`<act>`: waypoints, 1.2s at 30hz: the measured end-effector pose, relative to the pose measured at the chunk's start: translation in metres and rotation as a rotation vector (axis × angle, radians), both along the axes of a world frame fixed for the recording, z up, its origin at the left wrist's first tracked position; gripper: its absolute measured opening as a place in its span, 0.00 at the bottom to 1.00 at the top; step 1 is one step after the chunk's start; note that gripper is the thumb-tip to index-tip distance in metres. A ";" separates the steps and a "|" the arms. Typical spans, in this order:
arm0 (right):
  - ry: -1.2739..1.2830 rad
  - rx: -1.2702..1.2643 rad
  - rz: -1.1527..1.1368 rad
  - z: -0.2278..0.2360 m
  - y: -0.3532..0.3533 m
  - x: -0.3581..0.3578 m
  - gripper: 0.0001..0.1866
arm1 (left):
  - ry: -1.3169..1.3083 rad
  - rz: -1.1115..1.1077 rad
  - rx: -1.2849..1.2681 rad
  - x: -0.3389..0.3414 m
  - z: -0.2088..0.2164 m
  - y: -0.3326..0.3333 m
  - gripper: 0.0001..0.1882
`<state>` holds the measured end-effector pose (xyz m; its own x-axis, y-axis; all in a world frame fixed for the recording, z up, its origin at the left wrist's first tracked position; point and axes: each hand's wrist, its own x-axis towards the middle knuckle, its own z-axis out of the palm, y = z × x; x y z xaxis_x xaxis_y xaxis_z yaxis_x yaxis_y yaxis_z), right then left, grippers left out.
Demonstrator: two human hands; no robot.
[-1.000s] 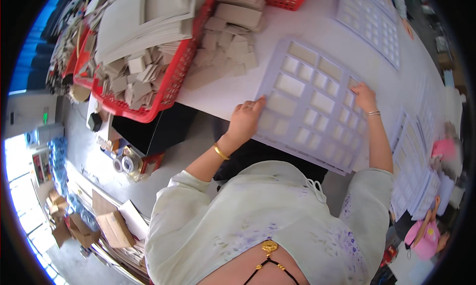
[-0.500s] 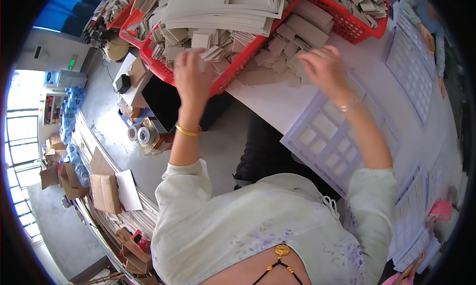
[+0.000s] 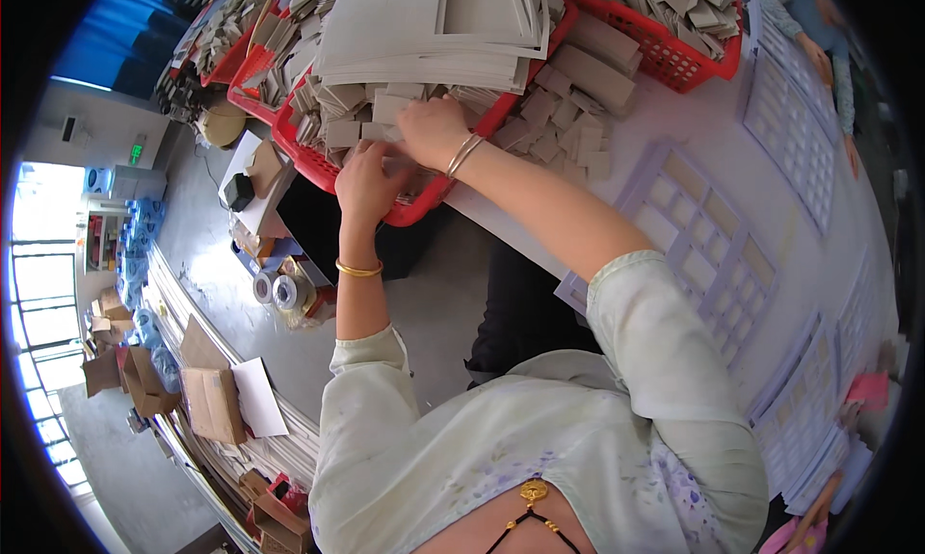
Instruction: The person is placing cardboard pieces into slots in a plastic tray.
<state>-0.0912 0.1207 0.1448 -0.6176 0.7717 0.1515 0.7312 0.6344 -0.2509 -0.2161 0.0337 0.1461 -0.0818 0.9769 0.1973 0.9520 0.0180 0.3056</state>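
Both my hands reach into the red plastic basket (image 3: pixel 420 207), which is heaped with small grey cardboard pieces (image 3: pixel 342 133). My left hand (image 3: pixel 368 180) is at the near end, its fingers bent over the pieces and its thumb held apart. Just beyond it, my right hand (image 3: pixel 434 130) has crossed over from the right. Its fingers are curled against a light grey cardboard piece (image 3: pixel 389 108), and the fingertips are partly hidden. Large grey cardboard sheets (image 3: pixel 385 43) with cut-out windows lie stacked across the basket, past my hands.
Loose cardboard pieces (image 3: pixel 568 130) lie on the white table (image 3: pixel 665 111) beside the basket. A lavender frame panel (image 3: pixel 708 236) with many openings rests nearer me. Another red basket (image 3: pixel 665 48) stands at the far right; a co-worker's hand (image 3: pixel 817 61) is over more panels.
My right hand has swung left from above the loose pieces and panel into the basket. My left hand has lowered toward the basket's near end. The view has shifted slightly.
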 end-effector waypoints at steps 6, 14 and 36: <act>0.083 0.018 0.046 -0.003 0.015 0.006 0.10 | -0.121 0.068 0.064 -0.003 -0.002 0.000 0.11; 0.854 0.091 0.042 0.010 -0.011 0.081 0.05 | -0.240 0.081 0.136 0.001 -0.003 -0.003 0.12; 0.611 0.145 -0.766 -0.118 -0.112 0.424 0.04 | -0.894 -0.578 -0.076 0.249 -0.073 0.034 0.08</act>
